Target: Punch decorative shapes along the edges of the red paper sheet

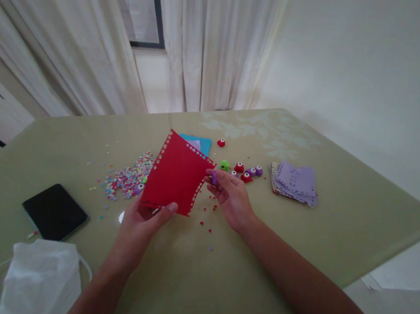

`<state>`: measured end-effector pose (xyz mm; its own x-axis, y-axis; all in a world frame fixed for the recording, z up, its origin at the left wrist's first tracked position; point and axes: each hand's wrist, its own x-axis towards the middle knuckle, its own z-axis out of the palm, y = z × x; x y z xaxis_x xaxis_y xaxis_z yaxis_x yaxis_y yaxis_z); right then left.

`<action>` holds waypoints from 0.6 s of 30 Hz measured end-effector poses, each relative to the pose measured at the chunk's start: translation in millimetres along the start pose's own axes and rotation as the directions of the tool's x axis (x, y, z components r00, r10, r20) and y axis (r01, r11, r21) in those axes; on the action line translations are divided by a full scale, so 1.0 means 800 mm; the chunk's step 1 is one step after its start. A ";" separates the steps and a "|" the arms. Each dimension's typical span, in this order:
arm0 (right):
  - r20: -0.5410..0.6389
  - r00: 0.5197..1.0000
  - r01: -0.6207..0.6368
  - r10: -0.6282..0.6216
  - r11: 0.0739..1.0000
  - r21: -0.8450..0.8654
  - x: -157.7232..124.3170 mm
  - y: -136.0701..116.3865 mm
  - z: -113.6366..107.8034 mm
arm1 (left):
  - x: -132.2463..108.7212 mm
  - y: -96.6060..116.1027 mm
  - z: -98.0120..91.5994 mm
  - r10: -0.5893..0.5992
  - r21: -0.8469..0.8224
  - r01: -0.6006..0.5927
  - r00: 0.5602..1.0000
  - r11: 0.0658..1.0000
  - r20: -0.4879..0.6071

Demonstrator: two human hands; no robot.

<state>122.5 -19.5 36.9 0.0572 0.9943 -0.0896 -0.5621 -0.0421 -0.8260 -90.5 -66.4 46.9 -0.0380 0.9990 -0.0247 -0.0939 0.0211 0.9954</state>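
A red sheet of paper (176, 176), with small shapes punched along its edges, is held tilted above the table. My left hand (140, 223) grips its near left corner, thumb on top. At the sheet's right corner, my right hand (234, 198) is closed around a small purple craft punch (214, 178). Whether the punch is pressed onto the paper is too small to tell. Just beyond that hand stand several more punches, among them a green punch (224, 166) and a red punch (239, 167). Tiny red cut-outs (209, 230) lie below the sheet.
A confetti pile (127, 181) spreads at left behind the sheet. Blue paper (204, 144) lies partly hidden behind it. To the right sits a stack of punched papers (298, 182). A black tablet (56, 211) and a white bag (35, 296) occupy the left side.
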 end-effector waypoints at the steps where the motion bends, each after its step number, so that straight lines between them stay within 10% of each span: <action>1: -0.001 1.000 -0.029 0.029 0.998 0.052 -0.003 0.002 0.003 | -0.001 -0.002 0.004 0.016 -0.023 -0.016 1.000 1.000 -0.008; 8: 0.069 0.984 -0.175 0.166 0.972 0.158 -0.024 0.019 0.016 | -0.007 -0.018 0.021 0.021 0.129 -0.010 0.996 0.992 -0.082; 18: 0.188 0.982 0.006 0.019 0.992 -0.130 -0.036 0.022 0.019 | -0.009 -0.011 0.016 0.102 0.122 -0.066 0.943 0.990 -0.317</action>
<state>98.2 -47.5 33.4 -0.1093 0.9940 0.0013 -0.4500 -0.0484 -0.8917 -76.9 -72.9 39.7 -0.3613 0.9312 0.0485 0.0313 -0.0399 0.9987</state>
